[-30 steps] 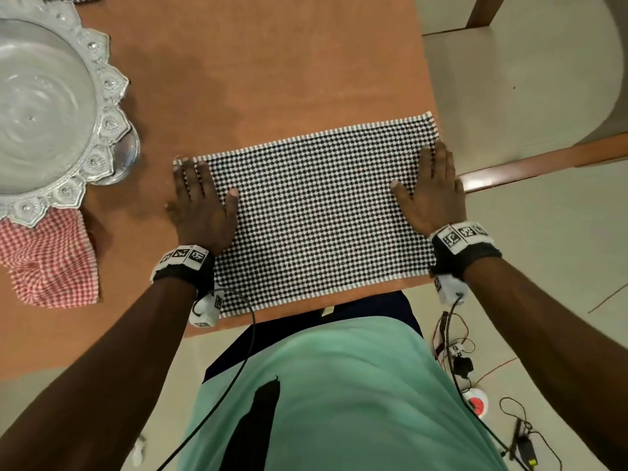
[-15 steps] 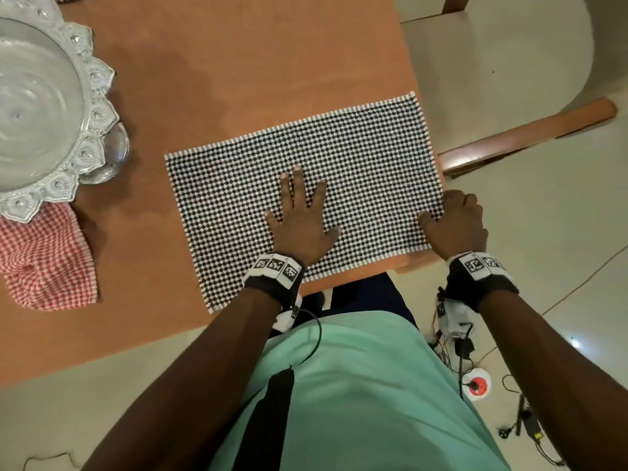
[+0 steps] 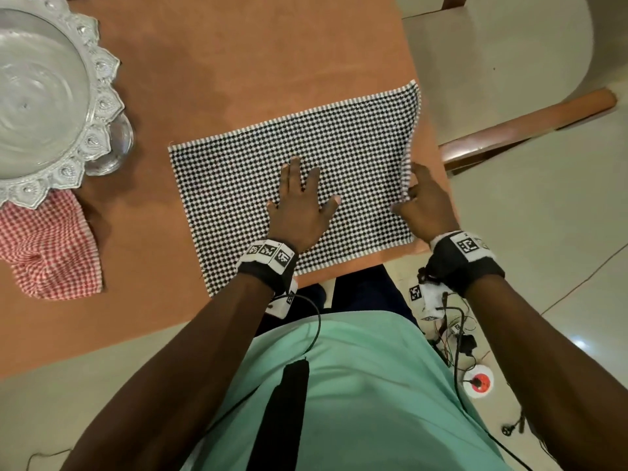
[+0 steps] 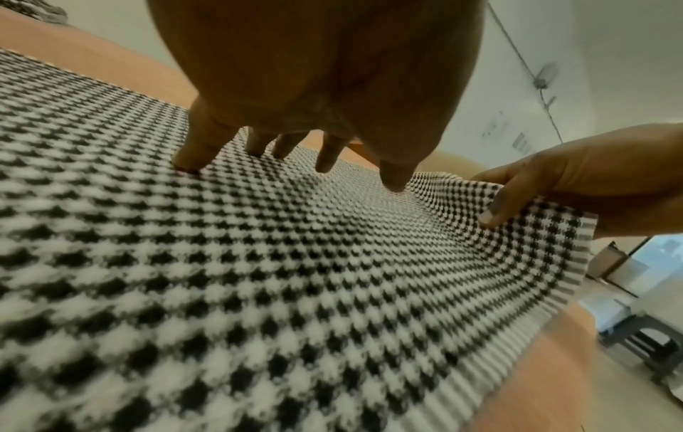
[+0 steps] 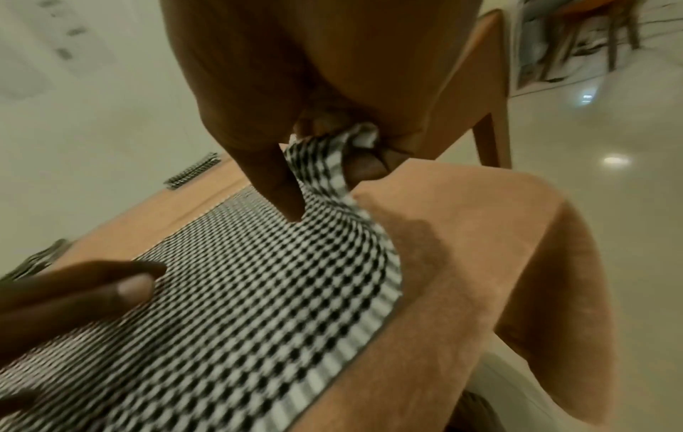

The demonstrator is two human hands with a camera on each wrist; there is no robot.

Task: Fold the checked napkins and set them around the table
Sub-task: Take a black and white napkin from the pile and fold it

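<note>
A black-and-white checked napkin (image 3: 238,185) lies spread on the orange table (image 3: 238,62) near its front right corner. My left hand (image 3: 300,202) presses flat on the napkin's middle with fingers spread (image 4: 192,157). My right hand (image 3: 419,198) pinches the napkin's right edge between thumb and fingers and lifts it a little off the table; the raised edge (image 5: 325,157) bunches in the fingers. The rest of the napkin (image 4: 258,277) stays flat. A crumpled red-and-white checked napkin (image 3: 47,246) lies at the left, partly under the bowl.
A large ornate glass bowl (image 3: 51,96) stands at the table's left. A wooden chair (image 3: 509,79) is just past the table's right edge. Cables and a small red-and-white device (image 3: 477,382) lie on the floor by my right side. More checked cloth (image 5: 192,174) lies far off.
My left hand moved from the napkin's left edge to its middle and stays flat. My right hand slid to the right edge, curled, and now lifts that edge.
</note>
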